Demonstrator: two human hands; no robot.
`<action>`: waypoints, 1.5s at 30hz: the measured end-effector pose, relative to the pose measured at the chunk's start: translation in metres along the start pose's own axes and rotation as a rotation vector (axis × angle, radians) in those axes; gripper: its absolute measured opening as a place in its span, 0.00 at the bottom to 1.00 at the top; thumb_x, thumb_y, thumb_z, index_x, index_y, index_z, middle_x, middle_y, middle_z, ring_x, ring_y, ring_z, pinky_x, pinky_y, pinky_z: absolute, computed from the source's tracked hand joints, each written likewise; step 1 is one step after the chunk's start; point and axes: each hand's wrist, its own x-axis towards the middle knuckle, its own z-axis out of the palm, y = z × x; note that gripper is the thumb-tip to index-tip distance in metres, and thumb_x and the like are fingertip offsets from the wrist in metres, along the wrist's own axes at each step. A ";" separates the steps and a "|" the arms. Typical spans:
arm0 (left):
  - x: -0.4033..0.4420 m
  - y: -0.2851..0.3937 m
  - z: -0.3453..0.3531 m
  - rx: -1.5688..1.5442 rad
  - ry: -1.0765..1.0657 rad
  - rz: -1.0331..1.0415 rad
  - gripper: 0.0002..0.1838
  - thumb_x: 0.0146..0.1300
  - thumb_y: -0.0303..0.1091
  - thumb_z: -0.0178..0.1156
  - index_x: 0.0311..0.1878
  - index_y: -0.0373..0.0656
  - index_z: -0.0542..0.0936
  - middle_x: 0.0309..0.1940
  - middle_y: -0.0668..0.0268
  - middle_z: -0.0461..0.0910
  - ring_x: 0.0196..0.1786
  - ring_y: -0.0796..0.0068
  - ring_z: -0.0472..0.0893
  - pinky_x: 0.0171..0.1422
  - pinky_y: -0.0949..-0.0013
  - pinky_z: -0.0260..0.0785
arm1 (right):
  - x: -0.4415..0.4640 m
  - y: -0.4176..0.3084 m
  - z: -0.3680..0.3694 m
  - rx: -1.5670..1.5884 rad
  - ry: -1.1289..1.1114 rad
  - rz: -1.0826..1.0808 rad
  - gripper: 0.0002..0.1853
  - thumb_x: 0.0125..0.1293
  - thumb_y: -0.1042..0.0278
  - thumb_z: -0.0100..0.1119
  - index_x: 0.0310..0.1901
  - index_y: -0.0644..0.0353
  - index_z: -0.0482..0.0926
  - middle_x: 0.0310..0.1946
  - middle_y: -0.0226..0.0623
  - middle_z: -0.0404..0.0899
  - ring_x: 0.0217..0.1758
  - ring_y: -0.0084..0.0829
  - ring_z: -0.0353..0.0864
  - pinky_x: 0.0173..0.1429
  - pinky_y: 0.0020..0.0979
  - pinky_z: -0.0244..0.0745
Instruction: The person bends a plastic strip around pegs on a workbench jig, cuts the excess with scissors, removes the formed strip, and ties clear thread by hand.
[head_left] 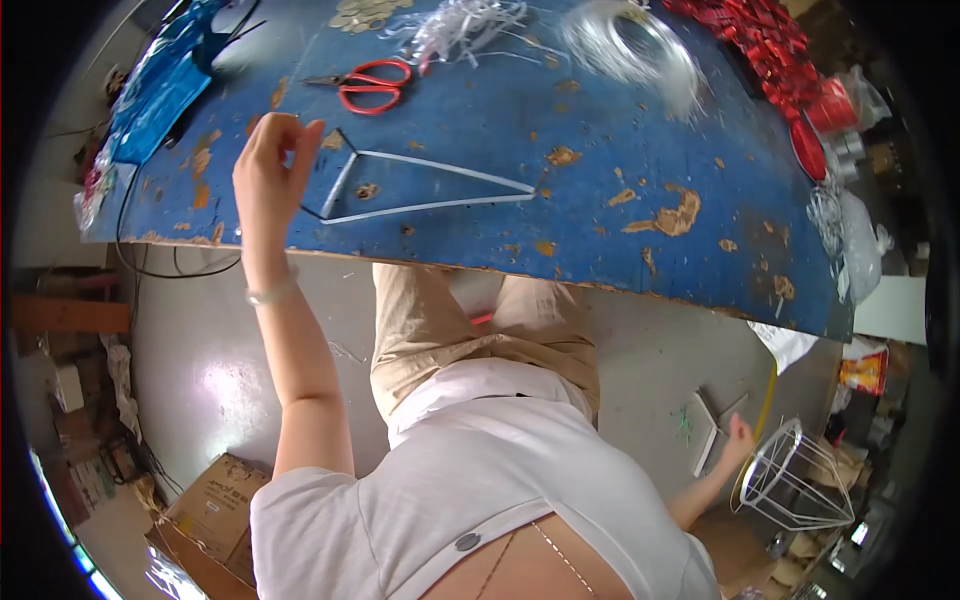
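Note:
My left hand (270, 160) is above the table's near left part, its fingers curled in and the thumb beside them. Whether something small is in it I cannot make out. Just right of that hand lies a flat triangular frame of white strips (435, 208), with dark wire ends at its left corners. Far out at the lower right, my right hand (738, 442) is beside a white wire cage frame (800, 475). It looks small there; its grip and any contact with the cage are unclear. Red-handled scissors (375, 88) lie beyond the triangle.
The worn blue table (600, 235) carries shredded white strips (465, 30), a coil of clear strands (635, 45), blue material (170, 95) and red shiny ribbon (760, 50). A cardboard box (215, 510) stands on the floor at left. A dark cable (122, 220) hangs over the near edge.

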 end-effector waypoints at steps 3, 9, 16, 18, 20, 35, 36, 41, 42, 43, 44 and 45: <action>-0.027 0.072 0.050 -0.344 -0.080 0.214 0.08 0.51 0.31 0.68 0.29 0.42 0.77 0.24 0.64 0.75 0.28 0.63 0.75 0.31 0.66 0.67 | -0.066 0.078 -0.037 -0.175 0.019 0.160 0.17 0.62 0.57 0.63 0.33 0.68 0.82 0.22 0.37 0.78 0.25 0.24 0.69 0.31 0.31 0.66; -0.162 0.233 0.182 -0.696 -0.768 0.817 0.18 0.57 0.47 0.62 0.39 0.40 0.78 0.33 0.61 0.77 0.40 0.59 0.78 0.44 0.60 0.70 | -0.144 0.104 -0.055 -0.252 0.458 0.498 0.17 0.62 0.58 0.63 0.37 0.67 0.83 0.27 0.47 0.82 0.26 0.30 0.76 0.33 0.34 0.71; -0.140 0.152 0.145 -1.559 -1.828 0.232 0.16 0.63 0.43 0.59 0.30 0.37 0.77 0.25 0.66 0.75 0.28 0.78 0.70 0.31 0.72 0.60 | -0.113 0.070 -0.038 -0.198 0.044 0.275 0.16 0.63 0.60 0.62 0.34 0.69 0.81 0.19 0.36 0.74 0.23 0.23 0.66 0.28 0.31 0.64; -0.145 0.075 0.114 -1.689 -1.444 -0.235 0.15 0.54 0.39 0.65 0.24 0.41 0.72 0.18 0.72 0.64 0.24 0.79 0.65 0.28 0.72 0.56 | -0.091 0.018 -0.015 -0.069 0.021 0.173 0.15 0.63 0.62 0.61 0.35 0.71 0.80 0.18 0.31 0.70 0.25 0.20 0.62 0.29 0.28 0.61; -0.179 0.003 0.108 -2.217 -0.903 -0.384 0.14 0.51 0.35 0.65 0.21 0.45 0.69 0.18 0.70 0.67 0.22 0.78 0.66 0.24 0.70 0.54 | -0.056 0.012 0.015 -0.010 0.012 0.110 0.14 0.63 0.64 0.61 0.36 0.71 0.80 0.19 0.29 0.71 0.25 0.20 0.64 0.30 0.28 0.63; -0.075 -0.109 -0.008 -1.609 -0.029 -0.355 0.12 0.68 0.38 0.53 0.28 0.49 0.66 0.24 0.76 0.57 0.25 0.83 0.57 0.33 0.76 0.52 | 0.078 -0.309 0.137 0.544 0.007 -0.520 0.07 0.61 0.72 0.64 0.35 0.69 0.82 0.24 0.23 0.75 0.26 0.13 0.65 0.31 0.18 0.62; -0.063 -0.112 -0.006 -1.599 -0.023 -0.392 0.12 0.68 0.38 0.53 0.28 0.48 0.66 0.24 0.75 0.57 0.25 0.84 0.57 0.32 0.77 0.51 | 0.082 -0.322 0.139 0.535 0.033 -0.550 0.08 0.62 0.71 0.64 0.35 0.69 0.82 0.24 0.23 0.75 0.26 0.13 0.65 0.31 0.18 0.63; -0.008 -0.109 0.018 -1.371 -0.076 -0.591 0.10 0.68 0.39 0.55 0.32 0.46 0.71 0.23 0.77 0.61 0.24 0.87 0.59 0.26 0.80 0.50 | 0.106 -0.373 0.151 0.535 0.145 -0.591 0.11 0.63 0.66 0.64 0.35 0.68 0.82 0.22 0.24 0.75 0.24 0.14 0.64 0.29 0.20 0.62; 0.000 -0.106 0.025 -1.136 -0.138 -0.600 0.10 0.68 0.39 0.55 0.32 0.45 0.71 0.23 0.75 0.64 0.23 0.84 0.62 0.25 0.78 0.53 | 0.115 -0.374 0.156 0.537 0.150 -0.597 0.12 0.63 0.65 0.64 0.35 0.68 0.82 0.21 0.24 0.75 0.24 0.14 0.63 0.29 0.21 0.62; 0.007 -0.104 0.033 -0.899 -0.195 -0.602 0.10 0.68 0.39 0.55 0.33 0.44 0.72 0.22 0.73 0.67 0.22 0.80 0.65 0.25 0.76 0.55 | 0.125 -0.370 0.163 0.523 0.133 -0.575 0.12 0.62 0.64 0.64 0.34 0.68 0.82 0.20 0.24 0.74 0.23 0.14 0.63 0.28 0.21 0.61; 0.011 -0.103 0.041 -0.662 -0.246 -0.597 0.11 0.68 0.40 0.55 0.34 0.43 0.73 0.22 0.71 0.70 0.20 0.77 0.68 0.24 0.74 0.58 | 0.134 -0.365 0.171 0.509 0.116 -0.554 0.13 0.61 0.63 0.65 0.33 0.68 0.82 0.18 0.24 0.73 0.22 0.15 0.62 0.27 0.22 0.60; 0.011 -0.104 0.051 -0.483 -0.231 -0.406 0.12 0.67 0.41 0.55 0.33 0.43 0.72 0.21 0.68 0.70 0.21 0.74 0.70 0.25 0.71 0.60 | 0.143 -0.358 0.178 0.495 0.098 -0.533 0.13 0.61 0.63 0.66 0.32 0.67 0.82 0.17 0.25 0.72 0.22 0.15 0.62 0.27 0.23 0.60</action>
